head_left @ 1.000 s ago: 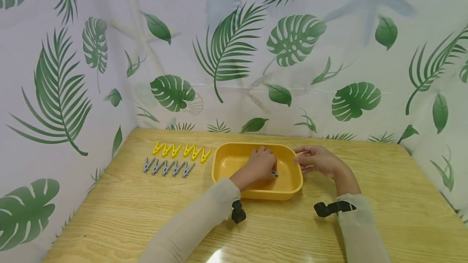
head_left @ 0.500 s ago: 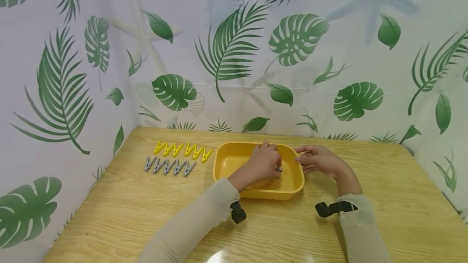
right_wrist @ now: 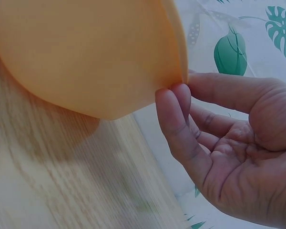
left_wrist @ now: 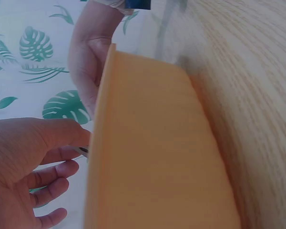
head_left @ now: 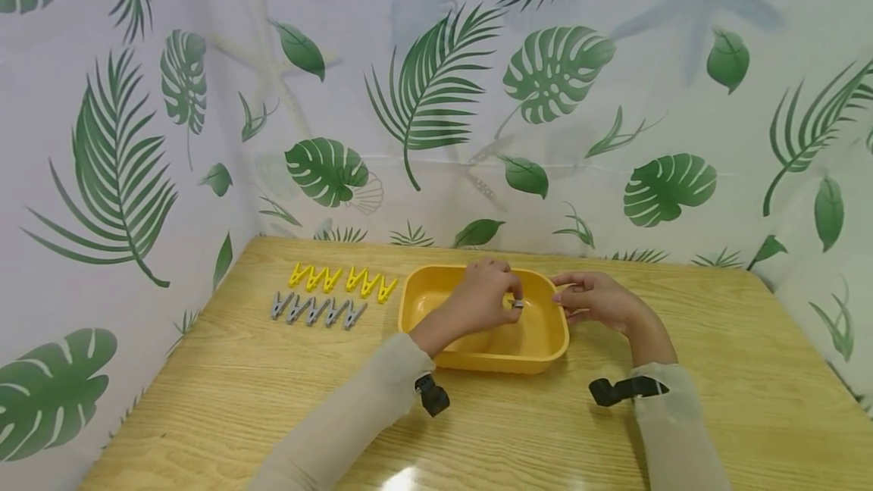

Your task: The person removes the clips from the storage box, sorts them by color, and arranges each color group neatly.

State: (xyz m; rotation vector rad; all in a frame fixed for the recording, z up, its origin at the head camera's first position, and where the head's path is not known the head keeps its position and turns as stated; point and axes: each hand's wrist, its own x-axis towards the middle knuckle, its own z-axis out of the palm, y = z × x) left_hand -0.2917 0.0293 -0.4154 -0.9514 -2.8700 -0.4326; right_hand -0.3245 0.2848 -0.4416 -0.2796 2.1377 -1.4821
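A yellow plastic basin (head_left: 501, 362) stands on the wooden table. Over its inside, my left hand (head_left: 480, 298) pinches a grey clothespin (head_left: 517, 303) between thumb and fingers. Most of that clothespin is covered by the hand; in the left wrist view only a small grey bit shows beside the basin's rim. At the basin's right end, my right hand (head_left: 600, 301) holds the rim, and the right wrist view has the fingertips (right_wrist: 169, 102) against its outer wall. Left of the basin lie a row of yellow clothespins (head_left: 329, 280) and, nearer, a row of grey clothespins (head_left: 314, 314).
The table (head_left: 225, 392) has a light wood top. A white cloth with green leaf prints (head_left: 423, 97) hangs behind it and along both sides. Each wrist wears a black camera strap, such as the right strap (head_left: 630, 389).
My left hand has risen from low inside the basin to about rim height, with the grey clothespin in its fingers. The right hand stays at the rim.
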